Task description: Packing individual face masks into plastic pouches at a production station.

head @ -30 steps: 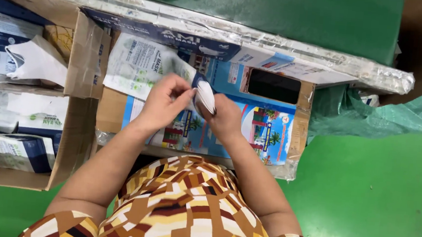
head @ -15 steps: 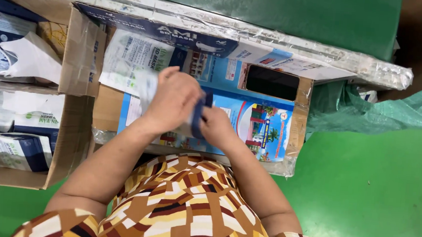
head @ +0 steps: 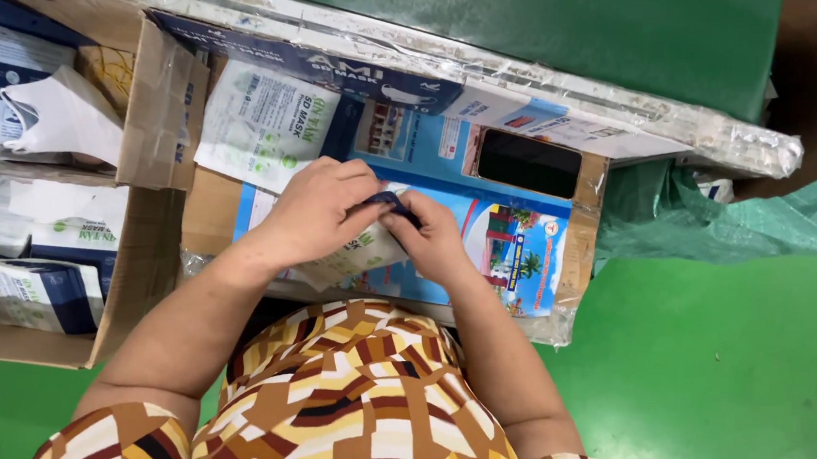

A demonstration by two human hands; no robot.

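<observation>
Head view shows left hand (head: 317, 213) and right hand (head: 432, 236) pinched shut on a dark mask (head: 393, 202) over a clear pouch (head: 348, 254) (above the blue board (head: 515, 238)); crowded fingers may crumple it.

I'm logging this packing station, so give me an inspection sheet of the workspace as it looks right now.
Surface: flattened cardboard worktop covered with blue printed sheets.
Job's things: a white printed pouch with a dark blue piece at its top, held by both hands.
Clutter: loose white pouch; open carton of packed pouches on the left; white mask; dark rectangular cutout.
Hands: left hand and right hand pinch the pouch.
Cables: nothing seen.
Surroundings: green floor; green plastic sheeting.
</observation>
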